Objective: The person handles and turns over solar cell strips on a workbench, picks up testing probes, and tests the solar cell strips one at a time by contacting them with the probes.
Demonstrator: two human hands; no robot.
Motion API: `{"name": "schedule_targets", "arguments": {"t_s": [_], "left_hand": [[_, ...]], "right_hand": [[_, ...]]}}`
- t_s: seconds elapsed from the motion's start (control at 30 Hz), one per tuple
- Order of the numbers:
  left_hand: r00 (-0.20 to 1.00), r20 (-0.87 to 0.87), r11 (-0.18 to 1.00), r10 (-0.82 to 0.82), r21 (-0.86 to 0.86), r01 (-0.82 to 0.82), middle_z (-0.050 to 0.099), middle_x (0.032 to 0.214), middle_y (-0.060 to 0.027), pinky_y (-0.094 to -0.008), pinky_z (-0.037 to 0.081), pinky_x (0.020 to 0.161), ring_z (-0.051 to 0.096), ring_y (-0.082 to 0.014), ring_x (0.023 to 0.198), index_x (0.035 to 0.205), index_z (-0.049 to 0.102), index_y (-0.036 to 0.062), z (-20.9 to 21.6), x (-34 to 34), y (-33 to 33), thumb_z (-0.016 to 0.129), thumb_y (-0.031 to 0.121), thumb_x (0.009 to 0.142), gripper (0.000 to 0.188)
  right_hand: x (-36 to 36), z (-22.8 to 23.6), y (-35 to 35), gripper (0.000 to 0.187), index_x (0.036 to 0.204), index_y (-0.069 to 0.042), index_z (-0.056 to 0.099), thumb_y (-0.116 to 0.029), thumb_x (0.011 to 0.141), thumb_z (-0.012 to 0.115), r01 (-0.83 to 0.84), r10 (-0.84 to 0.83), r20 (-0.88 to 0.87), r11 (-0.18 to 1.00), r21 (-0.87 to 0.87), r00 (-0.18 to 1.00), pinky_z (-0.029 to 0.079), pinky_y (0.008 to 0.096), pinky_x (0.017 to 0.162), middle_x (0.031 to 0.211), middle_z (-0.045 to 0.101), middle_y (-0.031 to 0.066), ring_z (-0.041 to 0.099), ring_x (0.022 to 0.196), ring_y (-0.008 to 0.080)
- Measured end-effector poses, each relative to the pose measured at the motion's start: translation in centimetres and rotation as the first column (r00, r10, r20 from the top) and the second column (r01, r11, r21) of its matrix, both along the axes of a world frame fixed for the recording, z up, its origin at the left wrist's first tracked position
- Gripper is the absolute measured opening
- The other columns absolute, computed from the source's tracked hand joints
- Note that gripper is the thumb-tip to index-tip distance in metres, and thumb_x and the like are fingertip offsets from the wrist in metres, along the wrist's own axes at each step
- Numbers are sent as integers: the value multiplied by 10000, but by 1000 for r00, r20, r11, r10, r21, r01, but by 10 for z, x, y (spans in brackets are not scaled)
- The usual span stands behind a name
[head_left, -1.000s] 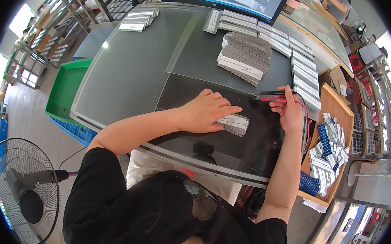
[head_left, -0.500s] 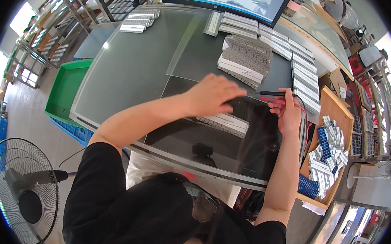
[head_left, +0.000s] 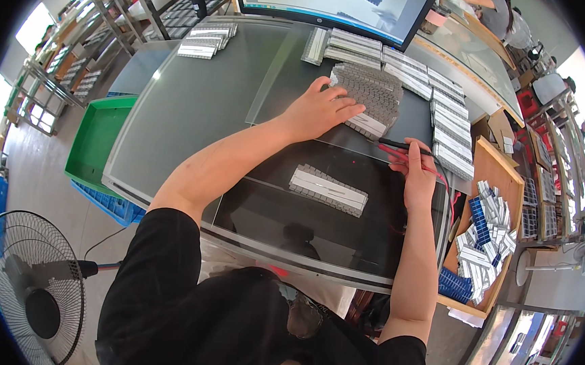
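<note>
My left hand [head_left: 321, 111] reaches over the near left side of a pile of grey segmented strips [head_left: 373, 93], its fingers apart and touching the pile. The topmost near strip has a white band and a dark pen mark. In my right hand [head_left: 415, 169], two test probes [head_left: 395, 146], one black and one red, are held together, tips pointing left toward the pile's near edge. Their leads trail off to the right. A single strip [head_left: 329, 190] with a white band lies on the dark glass between my forearms, apart from both hands.
Rows of similar strips [head_left: 451, 129] line the table's right and far sides. More strips [head_left: 207, 39] lie far left. A monitor [head_left: 331, 12] stands behind. A wooden box [head_left: 497, 264] of loose white and blue strips is at right, a green crate [head_left: 92, 141] and fan [head_left: 34, 286] at left.
My left hand has moved away from the single strip, up to the pile, uncovering that strip. My right hand has shifted slightly left and nearer me with the probes.
</note>
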State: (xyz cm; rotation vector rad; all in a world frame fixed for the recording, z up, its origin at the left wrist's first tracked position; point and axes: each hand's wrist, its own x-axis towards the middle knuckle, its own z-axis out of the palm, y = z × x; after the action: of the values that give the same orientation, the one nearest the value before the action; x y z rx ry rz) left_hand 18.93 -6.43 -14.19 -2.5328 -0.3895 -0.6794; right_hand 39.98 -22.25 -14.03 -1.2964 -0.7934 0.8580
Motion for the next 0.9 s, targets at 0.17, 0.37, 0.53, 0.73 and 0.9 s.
{"name": "schedule_targets", "arguments": {"t_s": [0.17,0.37,0.53,0.73,0.9], "left_hand": [[1000,5,994,17,-109,-16,563,1156,43,-412,287,992,491,-141,1103,1276,470,195,2,1,-1,605,236,812,484],[999,34,990,18,-138,-14,563,1150,39,-424,283,995,499,-143,1088,1282,464,199,0,2,-1,599,226,809,493],[999,-15,999,40,22,-39,564,1138,40,-454,272,1017,523,-156,1041,1283,458,196,5,2,-5,555,170,828,466],[1000,-19,997,25,67,-24,566,1139,37,-477,265,1038,526,-161,1028,1284,454,192,7,-9,-7,533,132,827,468],[999,-44,997,-4,82,8,566,1148,49,-470,282,1027,518,-158,1045,1271,468,187,7,-13,-10,547,154,830,449]], "right_hand": [[3,-7,1,312,1095,4,555,-265,948,501,-8,-8,187,996,85,982,523,243,639,925,623,116,647,766,163],[-1,-7,1,289,1085,11,564,-235,954,490,-7,-19,235,994,108,972,506,225,650,903,640,104,645,752,143],[-2,-4,-1,294,1077,11,567,-245,950,497,7,-30,215,994,105,976,504,224,629,877,639,106,643,730,143],[-3,6,-3,298,1039,4,558,-273,946,503,127,-135,82,988,89,988,500,239,533,804,603,104,632,627,168],[7,1,-2,296,1011,2,548,-282,942,505,240,-241,-10,963,120,971,493,245,483,783,571,100,620,575,179]]}}
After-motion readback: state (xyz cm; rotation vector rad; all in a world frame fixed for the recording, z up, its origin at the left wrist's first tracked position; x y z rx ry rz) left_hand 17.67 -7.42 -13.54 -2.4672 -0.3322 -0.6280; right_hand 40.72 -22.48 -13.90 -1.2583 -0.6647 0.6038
